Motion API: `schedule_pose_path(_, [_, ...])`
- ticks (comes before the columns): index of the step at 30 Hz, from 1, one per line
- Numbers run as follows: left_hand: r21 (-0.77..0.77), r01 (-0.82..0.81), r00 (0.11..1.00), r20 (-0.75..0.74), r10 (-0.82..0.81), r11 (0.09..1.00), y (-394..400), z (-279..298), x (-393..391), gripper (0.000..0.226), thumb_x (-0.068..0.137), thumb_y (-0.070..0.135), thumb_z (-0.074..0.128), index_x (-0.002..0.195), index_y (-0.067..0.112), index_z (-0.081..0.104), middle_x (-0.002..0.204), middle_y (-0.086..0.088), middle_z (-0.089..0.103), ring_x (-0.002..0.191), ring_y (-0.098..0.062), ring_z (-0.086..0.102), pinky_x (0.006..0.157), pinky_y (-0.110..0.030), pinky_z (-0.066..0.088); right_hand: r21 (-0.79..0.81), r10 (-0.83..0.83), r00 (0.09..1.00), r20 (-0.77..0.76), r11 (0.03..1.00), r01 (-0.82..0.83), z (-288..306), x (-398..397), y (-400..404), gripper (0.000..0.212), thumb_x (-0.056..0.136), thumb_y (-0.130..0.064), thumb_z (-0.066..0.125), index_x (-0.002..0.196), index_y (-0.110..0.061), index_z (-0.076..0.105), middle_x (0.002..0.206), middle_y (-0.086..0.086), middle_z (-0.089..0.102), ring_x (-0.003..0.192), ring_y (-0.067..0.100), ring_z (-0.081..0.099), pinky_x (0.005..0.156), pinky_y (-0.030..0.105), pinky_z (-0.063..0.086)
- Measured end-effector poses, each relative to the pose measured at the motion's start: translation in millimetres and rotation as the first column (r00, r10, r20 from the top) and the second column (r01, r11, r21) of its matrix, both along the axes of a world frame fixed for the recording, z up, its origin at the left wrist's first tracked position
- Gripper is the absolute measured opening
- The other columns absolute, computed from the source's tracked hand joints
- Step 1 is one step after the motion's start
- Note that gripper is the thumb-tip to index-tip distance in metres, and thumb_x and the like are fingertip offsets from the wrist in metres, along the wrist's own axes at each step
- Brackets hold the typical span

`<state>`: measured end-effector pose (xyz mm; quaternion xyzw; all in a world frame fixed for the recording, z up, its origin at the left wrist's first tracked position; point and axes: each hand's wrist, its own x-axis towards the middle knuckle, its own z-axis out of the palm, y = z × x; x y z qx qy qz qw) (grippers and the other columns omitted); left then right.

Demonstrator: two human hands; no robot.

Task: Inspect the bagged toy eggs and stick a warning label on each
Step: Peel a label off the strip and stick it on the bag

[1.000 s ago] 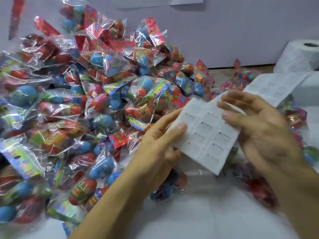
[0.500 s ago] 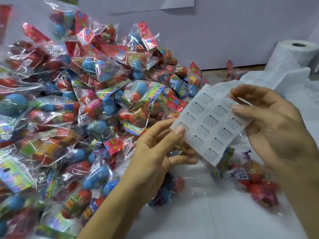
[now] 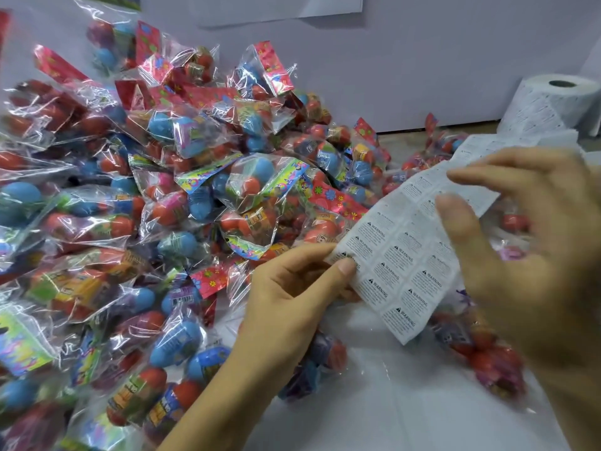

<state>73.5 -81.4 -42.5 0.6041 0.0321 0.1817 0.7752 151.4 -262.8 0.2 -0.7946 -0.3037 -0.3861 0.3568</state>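
— Bagged toy eggs (image 3: 136, 203): where?
— Heaped left on the white table (image 3: 406, 411); crinkly clear cellophane bags, each holding smooth blue and red eggs.
— And the label sheet (image 3: 400, 271)?
— Matte paper printed with rectangular WARNING stickers, trailing from the roll (image 3: 549, 105). Left hand (image 3: 292, 297) pinches its edge; right hand (image 3: 527, 255), blurred, hovers with fingers spread, grasping nothing.

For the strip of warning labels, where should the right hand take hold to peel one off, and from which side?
Probably a corner of a label near the strip's free lower edge, approached from the right. The left hand already pinches the strip's left edge, the sheet hangs unsupported below, and the right hand hovers open on that side.
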Motion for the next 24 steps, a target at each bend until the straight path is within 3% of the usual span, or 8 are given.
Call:
schedule_pose_path(2, [0.096, -0.017, 0.999, 0.037, 0.014, 0.995, -1, -2, 0, 0.014, 0.082, 0.010, 0.073, 0.094, 0.004, 0.077, 0.089, -0.018, 0.075, 0.079, -0.025, 0.070, 0.074, -0.037, 0.062, -0.018, 0.222, 0.973, 0.060, 0.975, -0.222, 1, -9, 6, 0.013, 0.092, -0.021, 0.073, 0.101, -0.011, 0.071, 0.100, -0.008, 0.058, 0.096, 0.018, 0.060, 0.091, 0.027, 0.046])
schedule_pose_path(5, [0.143, -0.004, 0.996, 0.084, -0.008, 0.990, -1, -3, 0, 0.012, 0.083, 0.008, 0.073, 0.094, 0.003, 0.077, 0.088, -0.018, 0.071, 0.079, -0.024, 0.069, 0.073, -0.033, 0.059, -0.039, 0.372, 0.924, -0.083, 0.926, -0.376, -5, -14, 15, 0.014, 0.084, -0.020, 0.080, 0.090, -0.008, 0.077, 0.091, -0.004, 0.066, 0.085, 0.011, 0.063, 0.083, 0.018, 0.046])
schedule_pose_path(8, [0.139, 0.025, 0.992, 0.122, -0.042, 0.990, -1, -2, -2, 0.008, 0.084, 0.006, 0.074, 0.092, 0.004, 0.076, 0.088, -0.013, 0.069, 0.082, -0.020, 0.068, 0.074, -0.029, 0.057, -0.024, 0.413, 0.891, -0.186, 0.905, -0.425, -8, -13, 15, 0.017, 0.081, -0.020, 0.083, 0.093, -0.008, 0.079, 0.092, -0.003, 0.069, 0.086, 0.009, 0.067, 0.080, 0.018, 0.049])
schedule_pose_path(14, [0.215, 0.041, 0.986, 0.147, -0.074, 0.976, -2, 0, -3, 0.014, 0.087, 0.000, 0.064, 0.099, -0.008, 0.069, 0.093, -0.018, 0.066, 0.090, -0.024, 0.065, 0.080, -0.038, 0.056, 0.072, 0.468, 0.847, -0.252, 0.882, -0.466, -10, -10, 13, 0.014, 0.082, -0.020, 0.082, 0.092, -0.011, 0.079, 0.091, -0.005, 0.073, 0.083, 0.015, 0.071, 0.066, 0.024, 0.058])
schedule_pose_path(17, [0.287, 0.015, 0.979, 0.189, -0.072, 0.958, -1, 1, -4, 0.011, 0.088, -0.002, 0.063, 0.097, -0.005, 0.069, 0.093, -0.008, 0.066, 0.090, -0.021, 0.065, 0.079, -0.034, 0.055, 0.185, 0.545, 0.759, -0.356, 0.837, -0.515, -9, -10, 13, 0.015, 0.081, -0.020, 0.081, 0.093, -0.012, 0.080, 0.091, -0.006, 0.075, 0.084, 0.016, 0.073, 0.065, 0.024, 0.060])
schedule_pose_path(20, [0.364, -0.010, 0.971, 0.226, -0.078, 0.931, 0, 1, -5, 0.006, 0.089, 0.001, 0.069, 0.095, -0.001, 0.069, 0.093, -0.009, 0.066, 0.090, -0.027, 0.064, 0.077, -0.043, 0.055, 0.249, 0.594, 0.681, -0.429, 0.802, -0.543, -9, -10, 13, 0.011, 0.081, -0.016, 0.079, 0.092, -0.012, 0.080, 0.088, -0.005, 0.076, 0.084, 0.017, 0.074, 0.065, 0.024, 0.060])
schedule_pose_path(24, [0.320, 0.020, 0.974, 0.208, -0.091, 0.947, -5, 4, -7, 0.013, 0.090, 0.016, 0.063, 0.089, 0.004, 0.067, 0.086, -0.002, 0.064, 0.081, -0.016, 0.061, 0.072, -0.026, 0.049, 0.274, 0.622, 0.650, -0.437, 0.780, -0.562, -9, -12, 14, 0.010, 0.082, -0.013, 0.076, 0.091, -0.013, 0.080, 0.089, -0.008, 0.075, 0.085, 0.016, 0.073, 0.065, 0.020, 0.057])
